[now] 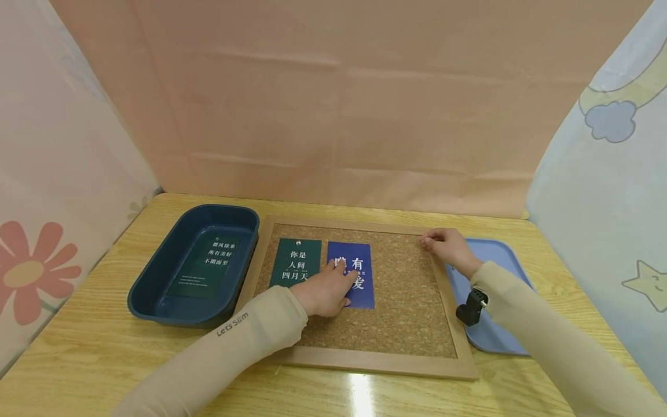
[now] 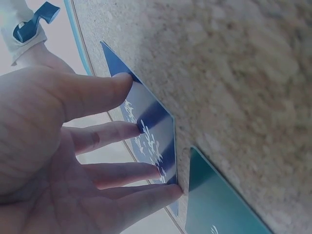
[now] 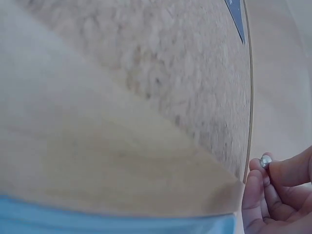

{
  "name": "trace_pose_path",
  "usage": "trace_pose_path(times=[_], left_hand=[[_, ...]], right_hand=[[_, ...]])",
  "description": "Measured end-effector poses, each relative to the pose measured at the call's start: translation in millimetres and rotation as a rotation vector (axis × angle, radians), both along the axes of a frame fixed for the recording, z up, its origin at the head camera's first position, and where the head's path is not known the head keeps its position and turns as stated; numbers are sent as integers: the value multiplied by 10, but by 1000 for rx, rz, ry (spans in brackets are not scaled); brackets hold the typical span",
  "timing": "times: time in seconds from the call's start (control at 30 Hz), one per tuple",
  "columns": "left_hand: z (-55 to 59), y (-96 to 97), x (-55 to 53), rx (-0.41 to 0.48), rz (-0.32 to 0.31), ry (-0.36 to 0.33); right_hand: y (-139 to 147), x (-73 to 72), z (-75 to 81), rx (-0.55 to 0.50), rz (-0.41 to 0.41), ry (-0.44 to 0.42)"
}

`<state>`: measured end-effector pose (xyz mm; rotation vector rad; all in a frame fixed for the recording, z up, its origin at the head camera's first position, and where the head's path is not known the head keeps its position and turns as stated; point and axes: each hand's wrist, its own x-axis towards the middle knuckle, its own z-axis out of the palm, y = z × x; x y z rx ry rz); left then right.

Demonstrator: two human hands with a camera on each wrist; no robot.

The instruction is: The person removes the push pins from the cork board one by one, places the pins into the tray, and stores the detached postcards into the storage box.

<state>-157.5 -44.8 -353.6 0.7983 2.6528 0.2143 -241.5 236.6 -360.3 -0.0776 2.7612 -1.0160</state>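
Note:
A wood-framed corkboard (image 1: 406, 313) lies on the table, bearing a green card (image 1: 281, 266) and, to its right, a blue card (image 1: 366, 295), both with white characters. My left hand (image 1: 325, 292) rests on the blue card, its fingertips spread and pressing it to the cork. Above the board's upper right corner, my right hand (image 1: 450, 249) pinches a small push pin (image 3: 265, 161) with a shiny head between thumb and fingers. Another push pin (image 1: 299, 243) sits at the top of the green card.
To the left of the board stands a deep dark blue bin (image 1: 140, 304), with another green card (image 1: 198, 272) lying inside. A light blue tray (image 1: 502, 260) lies at the right, partly under my right forearm. Cloth walls enclose the back and sides of the table.

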Motion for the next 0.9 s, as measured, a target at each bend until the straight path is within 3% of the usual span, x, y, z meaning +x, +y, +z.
trace_pose_path(times=[0.4,0.9], left_hand=[[-12,-2,3,-2,-7,7],[-8,-5,5,1,-6,12]], right_hand=[[133,20,-7,64,-42,54],[324,37,-39,180,-104,35]])
